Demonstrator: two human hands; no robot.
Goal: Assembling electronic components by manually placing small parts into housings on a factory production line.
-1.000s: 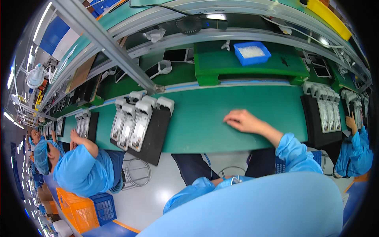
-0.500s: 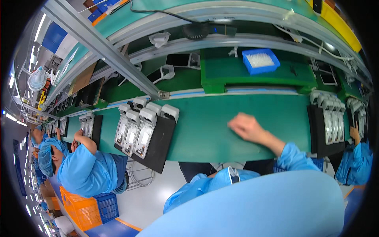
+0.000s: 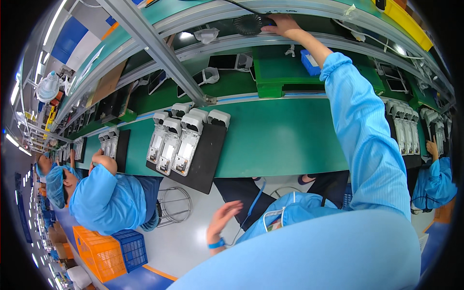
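Note:
My right hand [image 3: 285, 26] reaches up to the shelf at the back, its fingers closed round the handle of a small black handheld fan [image 3: 247, 24]. The fan's round slatted head points left; most of its handle is hidden under the hand. My left hand [image 3: 225, 221] hangs low in front of the bench, above the floor, fingers stretched out and holding nothing. A blue band circles its wrist. On the bench to the left, several grey-white device housings [image 3: 188, 140] with hooded tops lie partly overlapping on a black mat [image 3: 211, 150].
A metal post [image 3: 154, 43] rises left of the fan. My sleeve partly covers a blue tray [image 3: 309, 63] on a green riser [image 3: 270, 77]. More housings [image 3: 405, 125] lie on the right of the green bench [image 3: 275, 140]. Co-workers sit left [image 3: 111, 193] and right [image 3: 432, 183].
My right hand has gone from above the bench up to the shelf and taken hold of the fan's handle. My left hand has come into view low down. The view has shifted slightly.

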